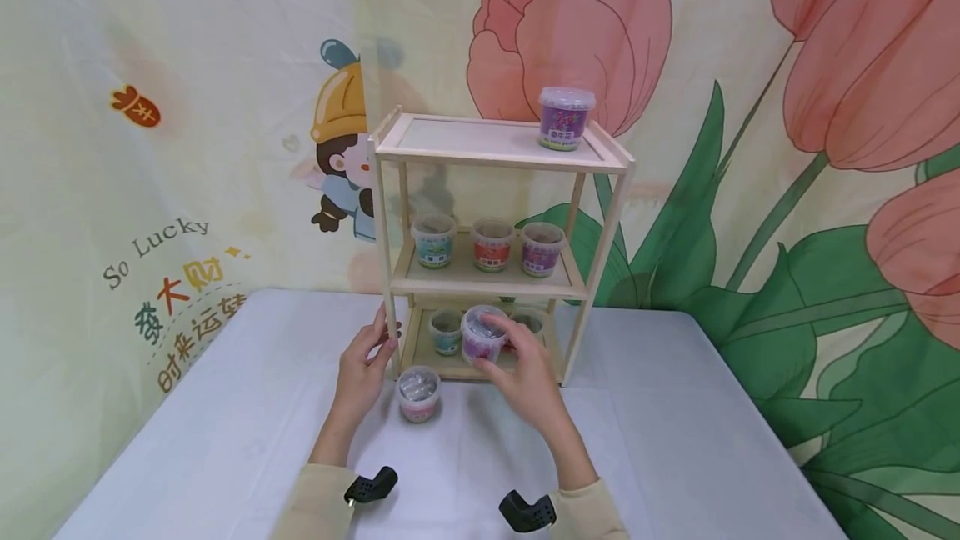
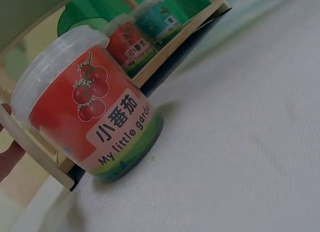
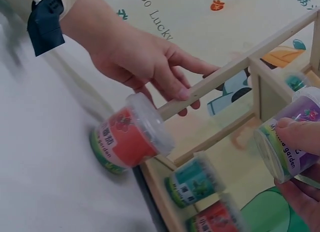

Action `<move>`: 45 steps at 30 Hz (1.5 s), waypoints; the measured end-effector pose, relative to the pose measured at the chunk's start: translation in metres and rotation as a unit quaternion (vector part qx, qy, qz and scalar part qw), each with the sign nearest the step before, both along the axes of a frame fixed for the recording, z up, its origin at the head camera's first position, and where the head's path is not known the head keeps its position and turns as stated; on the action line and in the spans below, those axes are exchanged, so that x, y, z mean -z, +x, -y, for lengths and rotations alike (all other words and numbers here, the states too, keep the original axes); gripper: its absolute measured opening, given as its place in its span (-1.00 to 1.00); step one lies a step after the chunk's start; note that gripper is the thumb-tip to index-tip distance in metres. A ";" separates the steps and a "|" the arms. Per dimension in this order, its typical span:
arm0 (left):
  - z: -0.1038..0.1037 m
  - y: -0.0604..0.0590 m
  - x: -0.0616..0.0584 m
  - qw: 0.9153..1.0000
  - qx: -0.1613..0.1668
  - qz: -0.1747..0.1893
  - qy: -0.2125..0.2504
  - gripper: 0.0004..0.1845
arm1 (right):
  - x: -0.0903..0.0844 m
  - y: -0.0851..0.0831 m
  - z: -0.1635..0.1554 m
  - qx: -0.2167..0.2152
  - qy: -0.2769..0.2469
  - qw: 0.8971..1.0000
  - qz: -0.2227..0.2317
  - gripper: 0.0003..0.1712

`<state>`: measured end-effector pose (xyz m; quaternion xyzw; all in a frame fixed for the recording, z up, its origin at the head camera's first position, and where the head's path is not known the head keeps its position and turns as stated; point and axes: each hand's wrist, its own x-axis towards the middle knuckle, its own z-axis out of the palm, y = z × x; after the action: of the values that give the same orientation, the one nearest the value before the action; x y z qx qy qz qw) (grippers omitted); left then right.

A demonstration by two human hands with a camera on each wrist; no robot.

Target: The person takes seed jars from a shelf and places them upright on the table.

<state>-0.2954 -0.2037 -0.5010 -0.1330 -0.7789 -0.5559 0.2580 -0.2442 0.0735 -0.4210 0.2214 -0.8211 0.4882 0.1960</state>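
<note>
Right now the right hand (image 1: 525,369) grips a purple-labelled cup (image 1: 481,334) at the near edge of the bottom tier of the wooden shelf (image 1: 495,158), fingers and thumb curled round its side. In the head view the cup's long axis leans, its clear lid turned up and toward the person; in the right wrist view the same cup (image 3: 290,142) lies tilted, with the lid end to the left and the thumb across its label.

The left hand (image 1: 365,365) is apart from the right, to its left, with its fingers laid round the shelf's near left post (image 3: 235,72). Just right of that hand, a red-labelled cup (image 1: 418,393) stands upright on the white table (image 1: 675,440), lid up, just beside the shelf's foot; its label shows tomatoes in the left wrist view (image 2: 90,117).

Behind the held cup, on the bottom tier, a teal cup (image 1: 446,332) stands to the left. The middle tier carries three upright cups in a row: teal (image 1: 433,240), red (image 1: 492,244) and purple (image 1: 542,248). One more purple cup (image 1: 566,117) stands on the top tier, toward its right end.
</note>
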 end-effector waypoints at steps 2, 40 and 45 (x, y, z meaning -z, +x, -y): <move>0.001 -0.001 0.000 1.000 0.002 0.004 -0.001 -0.28 | 0.004 -0.001 0.001 -0.001 -0.002 1.000 0.004 -0.25; 0.002 0.000 0.001 1.000 0.006 0.012 0.022 -0.33 | 0.087 -0.001 0.017 0.000 0.003 0.998 0.071 -0.27; 0.003 0.000 0.001 1.000 0.004 0.012 0.017 -0.33 | 0.092 -0.001 0.020 0.004 0.022 0.998 0.063 -0.26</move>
<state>-0.2950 -0.2070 -0.5018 -0.1246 -0.7720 -0.5717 0.2483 -0.2452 0.0534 -0.5126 0.1907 -0.8433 0.4823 0.1409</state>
